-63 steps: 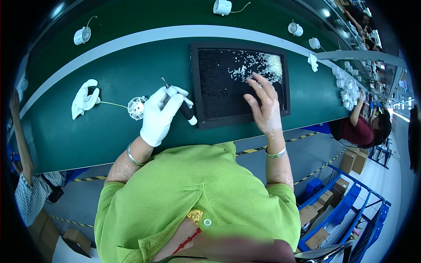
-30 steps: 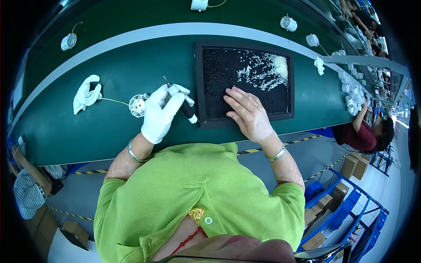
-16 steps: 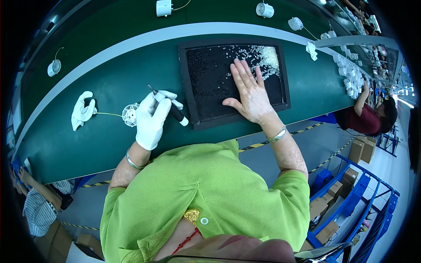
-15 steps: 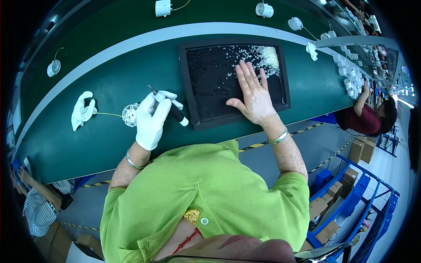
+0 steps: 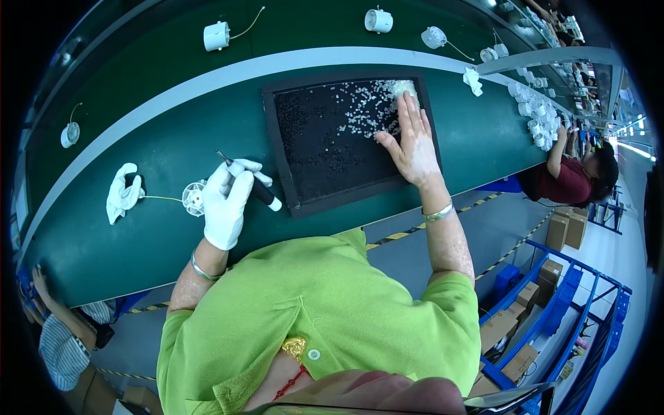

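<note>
My gloved left hand (image 5: 228, 207) is closed around a pen-shaped hand tool (image 5: 263, 194) with a black grip, a white end and a thin metal tip. Just left of that glove, a round white plastic part (image 5: 194, 198) lies on the bench, with a yellowish wire running left from it. Bare and with fingers stretched out, my right hand (image 5: 418, 149) is over the right side of a shallow black tray (image 5: 280, 181). Its fingertips reach a heap of small whitish pieces (image 5: 404, 88). More whitish pieces (image 5: 360, 111) lie scattered across the tray's middle, and small black pieces (image 5: 294, 124) cover its left part.
A crumpled white glove (image 5: 124, 195) lies on the green bench (image 5: 83, 256) at the left. Beyond a pale rail, white cylindrical parts (image 5: 378, 21) rest on a dark green surface. Clustered white parts (image 5: 539, 117) stand near a person in dark red (image 5: 570, 173); striped sleeves show lower left.
My right hand has shifted toward the tray's right side. The whitish pieces are spread more widely over the tray's middle. My left hand keeps the tool; the whole view has shifted slightly.
</note>
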`<state>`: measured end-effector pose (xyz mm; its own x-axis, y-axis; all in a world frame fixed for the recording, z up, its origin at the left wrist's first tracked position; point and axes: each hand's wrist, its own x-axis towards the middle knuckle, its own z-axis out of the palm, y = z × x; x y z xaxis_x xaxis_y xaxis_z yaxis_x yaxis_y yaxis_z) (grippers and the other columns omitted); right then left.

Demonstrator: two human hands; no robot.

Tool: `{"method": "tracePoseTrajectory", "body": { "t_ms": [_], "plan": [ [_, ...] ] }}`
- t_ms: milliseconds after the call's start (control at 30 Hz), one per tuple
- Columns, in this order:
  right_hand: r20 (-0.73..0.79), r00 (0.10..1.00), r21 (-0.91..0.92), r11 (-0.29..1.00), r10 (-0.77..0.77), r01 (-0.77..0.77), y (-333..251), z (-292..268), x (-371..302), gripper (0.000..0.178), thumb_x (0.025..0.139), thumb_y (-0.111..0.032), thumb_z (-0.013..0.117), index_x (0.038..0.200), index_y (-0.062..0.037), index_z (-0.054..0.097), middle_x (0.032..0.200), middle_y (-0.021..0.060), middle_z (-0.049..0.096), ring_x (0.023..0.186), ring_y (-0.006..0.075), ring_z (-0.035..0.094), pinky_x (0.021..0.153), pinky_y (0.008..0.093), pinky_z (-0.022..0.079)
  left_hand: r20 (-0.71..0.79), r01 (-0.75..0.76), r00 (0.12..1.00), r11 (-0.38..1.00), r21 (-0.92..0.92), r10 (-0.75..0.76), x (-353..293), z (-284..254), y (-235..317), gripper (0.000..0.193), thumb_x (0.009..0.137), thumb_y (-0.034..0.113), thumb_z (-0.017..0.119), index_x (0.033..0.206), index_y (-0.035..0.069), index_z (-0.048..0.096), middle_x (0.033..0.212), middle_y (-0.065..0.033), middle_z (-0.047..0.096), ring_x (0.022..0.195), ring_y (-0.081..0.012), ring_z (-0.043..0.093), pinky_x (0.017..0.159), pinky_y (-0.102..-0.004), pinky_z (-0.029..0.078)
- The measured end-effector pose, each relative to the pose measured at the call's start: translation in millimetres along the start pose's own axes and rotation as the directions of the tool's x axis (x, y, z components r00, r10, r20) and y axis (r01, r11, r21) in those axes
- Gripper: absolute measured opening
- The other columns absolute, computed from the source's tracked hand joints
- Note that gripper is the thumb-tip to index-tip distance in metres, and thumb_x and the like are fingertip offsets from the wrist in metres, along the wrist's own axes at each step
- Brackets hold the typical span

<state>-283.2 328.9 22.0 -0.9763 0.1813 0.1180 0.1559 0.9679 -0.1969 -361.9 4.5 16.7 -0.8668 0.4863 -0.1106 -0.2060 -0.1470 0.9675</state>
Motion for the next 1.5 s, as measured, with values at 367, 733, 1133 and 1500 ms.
{"method": "tracePoseTrajectory", "body": {
  "t_ms": [367, 733, 1133, 1500],
  "plan": [
    [-0.028, 0.999, -0.035, 0.999, 0.029, -0.03, 6, 22, 24, 0.087, 0.088, -0.057, 0.05, 0.141, 0.0069, 0.026, 0.148, 0.025, 0.026, 0.139, 0.0369, 0.022, 0.114, 0.043, 0.018, 0.023, 0.035, 0.999, 0.998, -0.06, -0.034, 1, -1, 1, 0.016, 0.094, 0.008, 0.051, 0.103, -0.003, 0.057, 0.086, -0.0126, 0.066, 0.073, -0.0152, 0.063, 0.075, -0.0279, 0.05],
    [0.042, 0.975, 0.115, 0.971, -0.216, 0.21, -60, 24, 21, 0.079, 0.086, -0.046, 0.059, 0.139, 0.0063, 0.03, 0.145, 0.0247, 0.029, 0.137, 0.0397, 0.025, 0.113, 0.0455, 0.022, 0.021, 0.035, 0.999, 0.999, -0.03, -0.034, 2, -1, 3, 0.017, 0.093, 0.008, 0.051, 0.104, -0.003, 0.058, 0.086, -0.0121, 0.066, 0.076, -0.0153, 0.063, 0.076, -0.028, 0.049],
    [0.108, 0.971, 0.013, 0.977, -0.212, 0.212, -68, 10, 5, 0.098, 0.079, -0.058, 0.059, 0.141, 0.0085, 0.024, 0.148, 0.0271, 0.023, 0.14, 0.0389, 0.02, 0.114, 0.0474, 0.017, -0.005, 0.05, 0.999, 0.998, -0.037, -0.05, -2, 0, 3, 0.018, 0.096, 0.012, 0.048, 0.102, -0.001, 0.057, 0.083, -0.0103, 0.065, 0.08, -0.0175, 0.063, 0.077, -0.0307, 0.05],
    [0.178, 0.877, 0.221, 0.887, -0.446, 0.406, -109, 21, 10, 0.097, 0.079, -0.058, 0.057, 0.143, 0.0057, 0.021, 0.149, 0.0248, 0.021, 0.14, 0.038, 0.019, 0.114, 0.0455, 0.017, -0.007, 0.09, 0.996, 0.994, -0.066, -0.091, 0, -1, 4, 0.018, 0.093, 0.009, 0.053, 0.104, -0.004, 0.057, 0.087, -0.0119, 0.065, 0.08, -0.0165, 0.063, 0.076, -0.029, 0.051]
  ]
}}
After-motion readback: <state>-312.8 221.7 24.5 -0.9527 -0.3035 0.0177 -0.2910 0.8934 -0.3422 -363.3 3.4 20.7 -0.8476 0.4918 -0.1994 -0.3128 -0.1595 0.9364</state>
